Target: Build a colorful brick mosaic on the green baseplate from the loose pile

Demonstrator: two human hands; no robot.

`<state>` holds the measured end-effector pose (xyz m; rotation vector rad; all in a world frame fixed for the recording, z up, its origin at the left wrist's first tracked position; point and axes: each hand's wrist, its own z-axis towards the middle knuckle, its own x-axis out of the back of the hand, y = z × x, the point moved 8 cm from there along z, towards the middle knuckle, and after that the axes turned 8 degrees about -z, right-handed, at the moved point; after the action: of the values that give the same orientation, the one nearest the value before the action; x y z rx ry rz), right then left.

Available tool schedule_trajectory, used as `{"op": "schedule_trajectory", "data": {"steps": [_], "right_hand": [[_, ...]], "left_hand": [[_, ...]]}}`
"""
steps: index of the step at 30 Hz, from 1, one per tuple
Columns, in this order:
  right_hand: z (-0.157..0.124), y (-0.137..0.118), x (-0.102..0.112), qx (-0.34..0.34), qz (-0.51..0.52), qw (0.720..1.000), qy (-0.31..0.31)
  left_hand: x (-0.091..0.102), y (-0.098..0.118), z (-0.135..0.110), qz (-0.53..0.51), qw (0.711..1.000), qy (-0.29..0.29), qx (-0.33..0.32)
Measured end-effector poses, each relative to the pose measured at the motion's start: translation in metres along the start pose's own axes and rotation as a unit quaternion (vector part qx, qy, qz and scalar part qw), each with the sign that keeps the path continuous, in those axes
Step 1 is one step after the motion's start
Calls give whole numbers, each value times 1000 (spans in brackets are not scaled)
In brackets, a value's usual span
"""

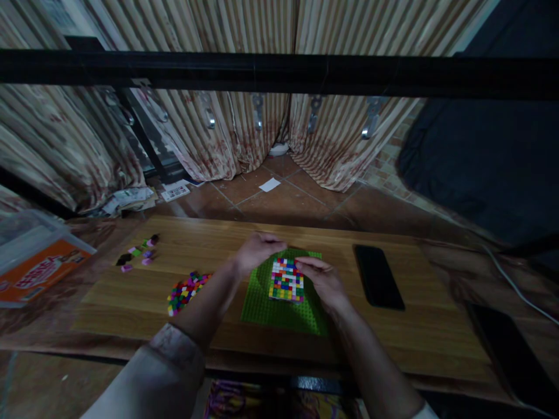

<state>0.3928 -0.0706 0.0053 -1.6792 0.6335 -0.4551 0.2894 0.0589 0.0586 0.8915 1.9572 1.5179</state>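
A block of small multicoloured toy bricks (pixel 286 282) sits on a green studded baseplate (pixel 262 305), with rows of white, red, blue, yellow and green on top. My left hand (pixel 258 250) hovers over the baseplate's far left part, just beyond the block, its fingers drawn together and pointing right. At the block's upper right corner is my right hand (pixel 322 280), fingertips close together against or just above the bricks. Anything small between the fingers of either hand is too tiny to make out.
Loose bricks (pixel 186 293) lie piled left of my left forearm, and several more bricks (pixel 136 251) are scattered farther left on the wooden board (pixel 131 302). A black phone (pixel 379 276) lies at right. An orange-labelled plastic tub (pixel 43 267) stands far left; a dark bar (pixel 279 73) crosses ahead.
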Motion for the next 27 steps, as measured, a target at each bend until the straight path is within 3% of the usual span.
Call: {"op": "schedule_trajectory", "data": {"steps": [5,9,15,23,27], "right_hand": [[1,-4,-3,11,-2,1000,-14],[1,-7,-2,35,-16,999,0],[-1,-12,2,72,-64,995,31],[-4,-8,-4,51,-40,998,13],[-9,-16,8,61,-39,996,54]], "left_hand": [[-21,1,15,129,986,-106,-8],[-29,-1,19,194,971,-142,0],[-32,3,19,246,958,-144,-14],[-33,5,17,285,952,-107,-20],[-28,8,14,276,956,-95,-27]]}}
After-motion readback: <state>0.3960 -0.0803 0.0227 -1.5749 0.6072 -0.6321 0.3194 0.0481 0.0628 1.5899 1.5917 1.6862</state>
